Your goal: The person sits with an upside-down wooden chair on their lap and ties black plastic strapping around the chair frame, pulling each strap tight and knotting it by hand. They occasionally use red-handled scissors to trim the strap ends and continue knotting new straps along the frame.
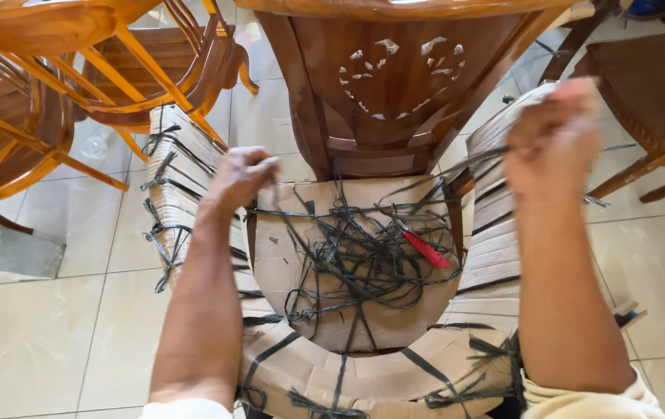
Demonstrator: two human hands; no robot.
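- Left hand (241, 177) at ten o'clock of the seat, curled into a fist, pinching a black plastic strap (348, 208) that runs taut across the seat.
- Right hand (553, 136) up at two o'clock, fingers bunched closed; the same strap appears to reach it, but the grip itself is blurred.
- The wooden chair (390, 85) stands dead centre, its arms and front rail wrapped in cardboard (371, 380) tied with black bands.
- On the seat, a tangle of cut black straps (355, 264), and a red-handled cutter (425, 248) lying at three o'clock of that pile.
- More wooden chairs (61, 70) stacked at ten o'clock on the tiled floor (53, 341).
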